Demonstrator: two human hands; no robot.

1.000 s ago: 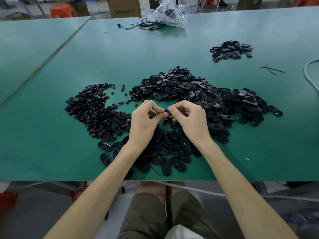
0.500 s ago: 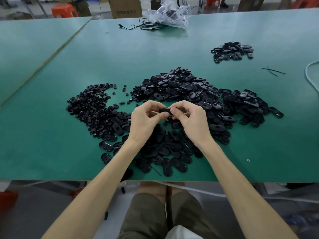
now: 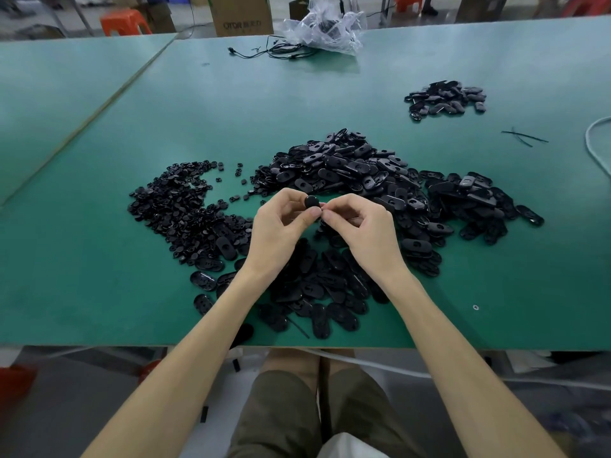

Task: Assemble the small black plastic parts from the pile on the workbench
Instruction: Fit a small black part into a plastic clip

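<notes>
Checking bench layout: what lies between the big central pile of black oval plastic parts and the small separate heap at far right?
Head view: only bare green workbench mat separates the central pile from the small heap.

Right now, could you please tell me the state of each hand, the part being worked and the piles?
left hand: pinching black part.
right hand: pinching the same part.
black part: held above the bench.
main pile: loose, heaped.
small far pile: set apart, untouched.
plastic bag: crumpled.
</notes>
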